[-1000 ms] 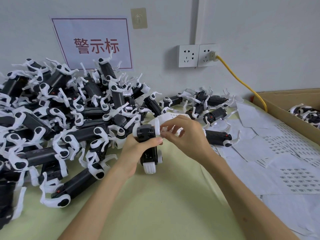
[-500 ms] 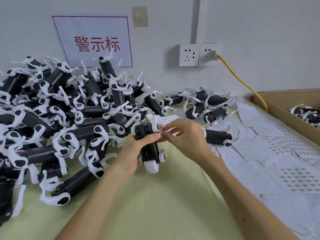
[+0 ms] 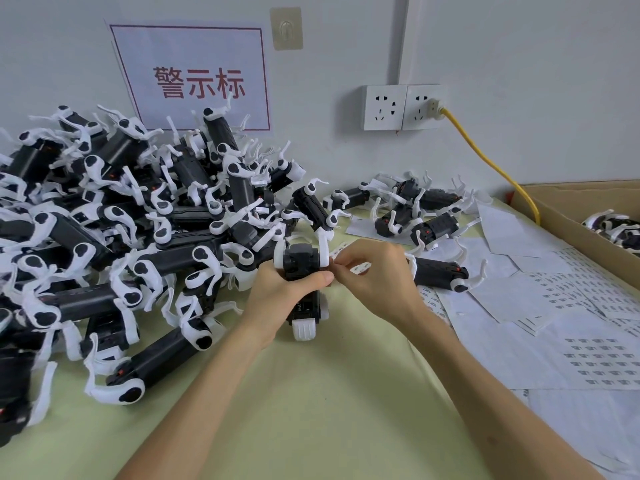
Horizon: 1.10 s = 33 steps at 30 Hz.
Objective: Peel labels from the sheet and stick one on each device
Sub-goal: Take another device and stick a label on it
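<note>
The device [image 3: 300, 263], black with white legs, is held on end just above the pale green counter [image 3: 311, 410], at mid-frame. The left hand [image 3: 282, 294] grips its body, fingers curled behind and thumb across the front. The right hand [image 3: 379, 277] pinches a narrow label strip [image 3: 361, 267] against the device's right white leg. A heap of like devices [image 3: 138, 220] lies to the left. Label sheets [image 3: 588, 358] lie to the right, beside a cardboard box [image 3: 554, 209].
</note>
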Tool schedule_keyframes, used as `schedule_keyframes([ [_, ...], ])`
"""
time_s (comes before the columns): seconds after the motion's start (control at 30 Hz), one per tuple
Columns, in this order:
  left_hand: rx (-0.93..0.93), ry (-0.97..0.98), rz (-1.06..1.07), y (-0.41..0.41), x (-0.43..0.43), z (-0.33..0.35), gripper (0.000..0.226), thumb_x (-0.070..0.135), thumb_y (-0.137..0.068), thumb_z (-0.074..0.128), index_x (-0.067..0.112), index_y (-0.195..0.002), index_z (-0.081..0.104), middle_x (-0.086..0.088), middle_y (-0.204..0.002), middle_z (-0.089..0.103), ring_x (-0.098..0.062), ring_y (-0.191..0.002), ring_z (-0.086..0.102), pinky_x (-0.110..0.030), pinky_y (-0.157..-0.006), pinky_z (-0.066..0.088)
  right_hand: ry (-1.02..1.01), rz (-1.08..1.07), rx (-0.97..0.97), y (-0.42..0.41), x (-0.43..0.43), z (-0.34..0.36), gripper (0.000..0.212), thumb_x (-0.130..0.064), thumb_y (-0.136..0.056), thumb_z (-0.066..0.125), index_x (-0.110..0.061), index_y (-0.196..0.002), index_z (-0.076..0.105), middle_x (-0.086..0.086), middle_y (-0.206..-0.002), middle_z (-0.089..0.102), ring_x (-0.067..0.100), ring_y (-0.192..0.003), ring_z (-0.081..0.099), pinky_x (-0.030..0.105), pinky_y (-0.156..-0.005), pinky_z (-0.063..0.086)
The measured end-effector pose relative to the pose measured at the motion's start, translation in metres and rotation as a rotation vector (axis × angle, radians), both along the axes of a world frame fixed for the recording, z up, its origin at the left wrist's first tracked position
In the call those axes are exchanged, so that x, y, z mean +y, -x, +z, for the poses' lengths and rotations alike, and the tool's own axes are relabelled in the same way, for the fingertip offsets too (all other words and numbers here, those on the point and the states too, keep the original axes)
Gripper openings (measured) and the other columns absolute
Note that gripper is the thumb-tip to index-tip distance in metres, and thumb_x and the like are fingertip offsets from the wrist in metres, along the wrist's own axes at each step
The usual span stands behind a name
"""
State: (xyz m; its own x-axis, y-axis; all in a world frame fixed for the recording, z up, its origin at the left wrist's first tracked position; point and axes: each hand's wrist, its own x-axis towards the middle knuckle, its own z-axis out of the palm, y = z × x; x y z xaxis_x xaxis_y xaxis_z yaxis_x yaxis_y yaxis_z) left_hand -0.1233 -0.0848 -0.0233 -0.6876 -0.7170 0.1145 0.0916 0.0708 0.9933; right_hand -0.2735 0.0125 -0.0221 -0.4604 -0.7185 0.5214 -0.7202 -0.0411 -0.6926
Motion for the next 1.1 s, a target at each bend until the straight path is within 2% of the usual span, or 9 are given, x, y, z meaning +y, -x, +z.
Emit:
schedule_keyframes([
  [0.07, -0.024, 0.077, 0.049, 0.002, -0.001, -0.002, 0.024, 0.028, -0.069, 0.083, 0.009, -0.082, 0.074, -0.025, -0.073, 0.072, -0.043, -0.063, 0.071, -0.043, -0.064, 0.061, -0.043, 0.021, -0.018, -0.002, 0.0, 0.0, 0.004, -0.011, -0.084, 0.077, -0.013, -0.08, 0.079, -0.007, -0.079, 0.074, 0.004, -0.077, 0.068, 0.015, -0.068, 0.05],
  [0.17, -0.048, 0.143, 0.096, 0.002, -0.003, -0.004, 0.019, 0.028, -0.07, 0.081, 0.013, -0.08, 0.075, -0.018, -0.065, 0.072, -0.03, -0.057, 0.071, -0.028, -0.06, 0.057, -0.103, 0.035, -0.062, -0.004, 0.0, 0.001, 0.004, -0.014, -0.086, 0.076, -0.013, -0.084, 0.08, -0.006, -0.08, 0.075, 0.006, -0.078, 0.071, 0.036, -0.077, 0.059],
  [0.27, -0.045, 0.147, 0.094, 0.002, -0.003, -0.005, 0.014, 0.026, -0.07, 0.081, 0.017, -0.079, 0.078, -0.019, -0.065, 0.072, -0.034, -0.057, 0.072, -0.034, -0.06, 0.058, -0.115, 0.026, -0.085, -0.005, 0.001, 0.003, 0.007, -0.014, -0.086, 0.075, -0.014, -0.08, 0.079, -0.004, -0.075, 0.074, 0.008, -0.071, 0.07, 0.036, -0.069, 0.058],
  [0.43, -0.081, 0.174, 0.1, 0.0, -0.001, -0.003, 0.007, 0.02, -0.075, 0.083, 0.017, -0.075, 0.076, -0.016, -0.063, 0.071, -0.029, -0.054, 0.072, -0.026, -0.056, 0.057, -0.113, 0.014, -0.132, -0.005, 0.003, 0.007, 0.019, -0.008, -0.084, 0.07, -0.018, -0.069, 0.076, -0.002, -0.066, 0.071, 0.018, -0.064, 0.069, 0.021, -0.053, 0.044],
  [0.63, -0.077, 0.165, 0.087, -0.001, 0.0, -0.001, 0.01, 0.021, -0.074, 0.083, 0.015, -0.075, 0.075, -0.021, -0.065, 0.071, -0.031, -0.054, 0.071, -0.028, -0.055, 0.058, -0.109, -0.001, -0.141, -0.005, 0.004, 0.01, 0.024, -0.01, -0.085, 0.07, -0.025, -0.065, 0.071, -0.007, -0.067, 0.072, 0.014, -0.062, 0.068, 0.019, -0.051, 0.044],
  [0.77, -0.062, 0.15, 0.11, 0.0, -0.001, -0.002, 0.016, 0.027, -0.07, 0.083, 0.014, -0.074, 0.076, -0.024, -0.069, 0.071, -0.039, -0.059, 0.071, -0.04, -0.061, 0.06, -0.129, 0.005, -0.093, -0.007, 0.004, 0.009, 0.014, -0.014, -0.087, 0.072, -0.019, -0.074, 0.076, -0.014, -0.068, 0.071, 0.004, -0.071, 0.07, 0.015, -0.055, 0.047],
  [0.93, -0.057, 0.147, 0.094, -0.002, -0.004, -0.002, 0.017, 0.024, -0.068, 0.082, 0.01, -0.075, 0.074, -0.026, -0.067, 0.069, -0.04, -0.056, 0.07, -0.042, -0.061, 0.059, -0.201, 0.051, -0.1, -0.007, 0.006, 0.011, 0.012, -0.013, -0.086, 0.072, -0.017, -0.077, 0.078, -0.007, -0.072, 0.074, 0.005, -0.071, 0.07, 0.023, -0.061, 0.053],
  [1.0, -0.056, 0.183, 0.08, -0.002, -0.003, -0.001, 0.016, 0.024, -0.068, 0.082, 0.012, -0.073, 0.074, -0.026, -0.067, 0.068, -0.041, -0.055, 0.069, -0.04, -0.059, 0.058, -0.21, 0.073, -0.136, -0.006, 0.007, 0.013, 0.013, -0.01, -0.087, 0.07, -0.015, -0.077, 0.078, -0.004, -0.071, 0.074, 0.01, -0.068, 0.072, 0.035, -0.067, 0.06],
  [1.1, -0.044, 0.217, 0.068, -0.004, -0.001, -0.001, 0.022, 0.032, -0.065, 0.081, 0.014, -0.074, 0.074, -0.027, -0.069, 0.067, -0.043, -0.06, 0.069, -0.038, -0.059, 0.059, -0.211, 0.1, -0.184, -0.003, 0.007, 0.014, 0.014, -0.009, -0.088, 0.068, -0.012, -0.078, 0.077, -0.001, -0.072, 0.075, 0.021, -0.07, 0.073, 0.049, -0.073, 0.061],
])
